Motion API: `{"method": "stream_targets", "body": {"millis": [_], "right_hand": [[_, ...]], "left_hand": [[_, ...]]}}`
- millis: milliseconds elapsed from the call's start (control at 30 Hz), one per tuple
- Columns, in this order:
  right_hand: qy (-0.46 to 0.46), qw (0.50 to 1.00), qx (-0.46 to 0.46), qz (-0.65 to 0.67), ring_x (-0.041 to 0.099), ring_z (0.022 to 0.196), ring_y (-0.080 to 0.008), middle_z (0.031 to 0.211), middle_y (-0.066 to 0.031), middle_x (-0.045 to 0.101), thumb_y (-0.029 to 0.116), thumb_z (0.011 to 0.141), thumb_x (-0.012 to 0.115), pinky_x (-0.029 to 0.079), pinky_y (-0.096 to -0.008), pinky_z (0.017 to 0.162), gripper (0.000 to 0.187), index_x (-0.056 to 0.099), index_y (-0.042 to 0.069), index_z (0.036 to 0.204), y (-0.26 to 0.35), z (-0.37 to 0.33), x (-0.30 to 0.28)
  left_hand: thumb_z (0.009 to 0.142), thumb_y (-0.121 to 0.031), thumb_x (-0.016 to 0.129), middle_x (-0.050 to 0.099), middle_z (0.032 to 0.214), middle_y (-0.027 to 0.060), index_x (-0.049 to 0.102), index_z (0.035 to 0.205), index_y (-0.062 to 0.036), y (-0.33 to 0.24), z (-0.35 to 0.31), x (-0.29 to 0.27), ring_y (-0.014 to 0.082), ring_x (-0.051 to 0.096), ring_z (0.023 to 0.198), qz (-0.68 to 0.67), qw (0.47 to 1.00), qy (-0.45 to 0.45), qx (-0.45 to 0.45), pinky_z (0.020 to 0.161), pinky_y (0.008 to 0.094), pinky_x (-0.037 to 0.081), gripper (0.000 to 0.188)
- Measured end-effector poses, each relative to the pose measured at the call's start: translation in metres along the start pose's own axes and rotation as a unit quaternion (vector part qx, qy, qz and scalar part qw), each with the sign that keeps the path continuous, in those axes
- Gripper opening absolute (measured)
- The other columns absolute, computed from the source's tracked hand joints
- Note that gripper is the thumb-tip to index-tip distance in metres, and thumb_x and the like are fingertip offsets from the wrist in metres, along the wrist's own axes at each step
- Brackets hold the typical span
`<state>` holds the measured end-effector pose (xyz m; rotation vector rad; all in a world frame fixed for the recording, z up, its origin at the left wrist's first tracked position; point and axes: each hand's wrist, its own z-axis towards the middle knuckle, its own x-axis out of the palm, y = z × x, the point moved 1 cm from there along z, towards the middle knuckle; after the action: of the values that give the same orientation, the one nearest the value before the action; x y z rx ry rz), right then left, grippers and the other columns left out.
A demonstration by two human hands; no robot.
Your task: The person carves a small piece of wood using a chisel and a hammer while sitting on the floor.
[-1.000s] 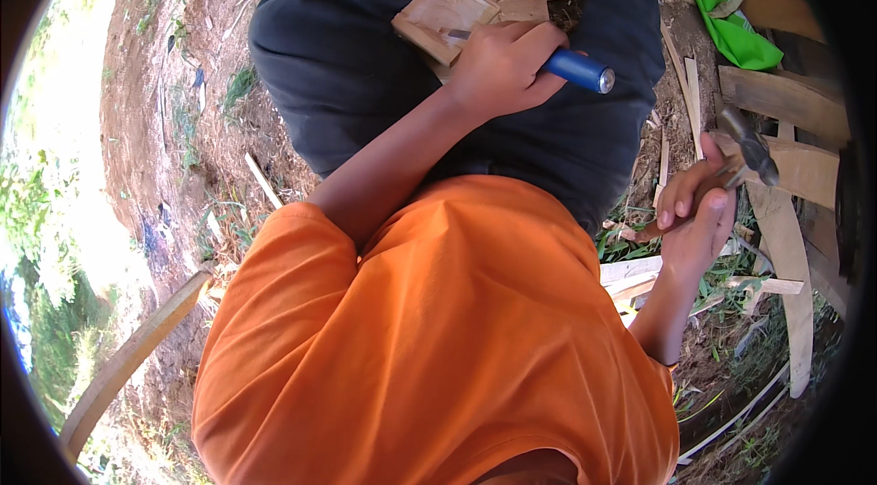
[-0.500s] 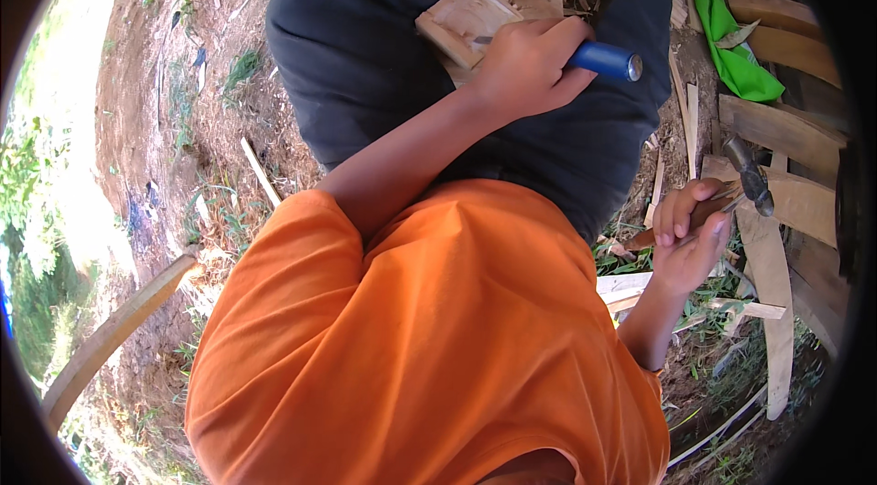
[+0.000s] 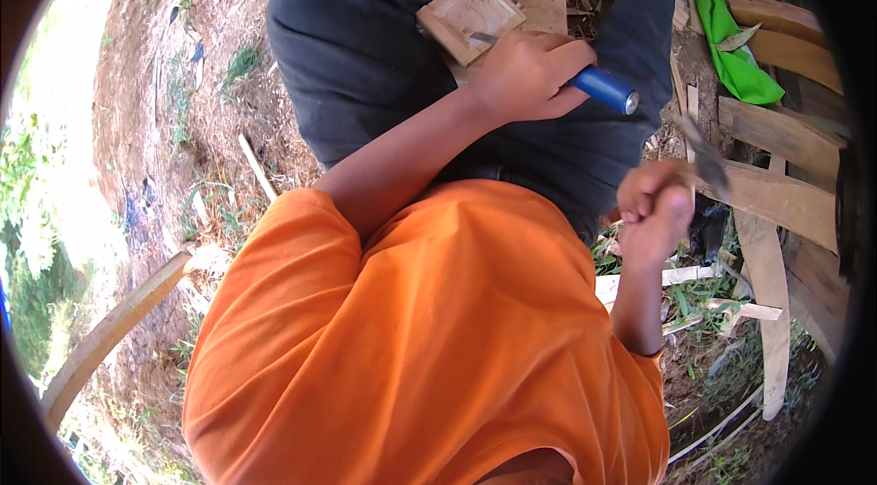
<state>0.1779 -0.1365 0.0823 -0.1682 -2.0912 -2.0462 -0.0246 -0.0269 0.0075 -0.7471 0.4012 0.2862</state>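
Note:
My left hand [image 3: 530, 74] is closed around the blue handle of a chisel [image 3: 605, 90]. The chisel's metal blade sticks out past my fingers, its tip over the edge of a hollowed wooden block [image 3: 484, 5]. That block has a squarish carved recess and lies tilted by my left thigh. Off to the right, my right hand [image 3: 656, 197] grips a hammer [image 3: 705, 156], smeared by motion. Its dark metal head is raised apart from the chisel's butt end, and its handle is mostly hidden by my fingers.
Under the block lies a flat board [image 3: 539, 8]. A green cloth or bag [image 3: 744, 69] rests beside curved planks [image 3: 786, 129] at the right. Wood strips [image 3: 258, 170] and offcuts litter the dirt ground. At the lower left a long beam [image 3: 114, 325] runs across.
The hammer and my right hand have swung leftward and up, nearer the chisel. My left hand and the chisel have shifted only slightly.

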Motion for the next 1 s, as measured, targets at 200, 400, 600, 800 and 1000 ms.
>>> {"method": "stream_targets", "body": {"millis": [200, 400, 600, 800, 1000], "right_hand": [[0.000, 0.997, 0.074, -0.039, 0.034, 0.051, -0.0086, 0.064, 0.0010, 0.039, 0.051, 0.100, 0.061, 0.026, -0.0247, 0.047, 0.047, 0.052, 0.007, 0.087, -0.007, -0.006, -0.007], [0.027, 0.991, 0.112, -0.067, 0.033, 0.051, -0.0070, 0.063, 0.0025, 0.038, 0.060, 0.097, 0.061, 0.025, -0.0241, 0.047, 0.056, 0.052, 0.006, 0.087, -0.015, -0.006, -0.013], [0.011, 0.996, -0.049, 0.073, 0.032, 0.051, -0.0083, 0.063, 0.0022, 0.038, 0.056, 0.102, 0.055, 0.024, -0.0251, 0.046, 0.051, 0.051, 0.007, 0.087, -0.008, -0.011, -0.010], [-0.006, 0.993, 0.070, -0.090, 0.032, 0.050, -0.0085, 0.062, 0.0029, 0.037, 0.053, 0.106, 0.049, 0.027, -0.0257, 0.046, 0.048, 0.047, 0.008, 0.088, -0.012, -0.008, -0.011], [0.022, 1.000, 0.010, -0.003, 0.033, 0.051, -0.0063, 0.065, 0.0021, 0.040, 0.049, 0.107, 0.048, 0.027, -0.0233, 0.046, 0.045, 0.049, 0.007, 0.091, -0.014, -0.006, -0.013]], "left_hand": [[0.080, -0.021, 0.082, 0.064, 0.068, 0.0065, 0.064, 0.083, -0.0100, 0.000, 0.000, -0.002, 0.0285, 0.066, 0.060, 0.005, 1.000, -0.011, 0.005, 0.054, 0.0384, 0.052, 0.021], [0.080, -0.021, 0.083, 0.062, 0.064, 0.0049, 0.063, 0.080, -0.0107, 0.003, -0.005, 0.002, 0.0261, 0.064, 0.056, 0.011, 0.999, 0.017, 0.048, 0.051, 0.0374, 0.050, 0.022], [0.079, -0.021, 0.084, 0.061, 0.063, 0.0057, 0.063, 0.080, -0.0106, 0.003, -0.004, 0.001, 0.0266, 0.063, 0.055, 0.012, 0.999, 0.020, 0.039, 0.051, 0.0372, 0.049, 0.023], [0.080, -0.022, 0.084, 0.059, 0.062, 0.0067, 0.062, 0.080, -0.0105, 0.005, -0.002, -0.001, 0.0277, 0.062, 0.054, 0.005, 1.000, -0.016, 0.021, 0.050, 0.0373, 0.048, 0.024], [0.080, -0.022, 0.083, 0.061, 0.062, 0.0052, 0.063, 0.080, -0.0111, 0.007, -0.005, 0.003, 0.0261, 0.062, 0.053, 0.016, 0.999, 0.025, 0.032, 0.050, 0.0370, 0.049, 0.023]]}}
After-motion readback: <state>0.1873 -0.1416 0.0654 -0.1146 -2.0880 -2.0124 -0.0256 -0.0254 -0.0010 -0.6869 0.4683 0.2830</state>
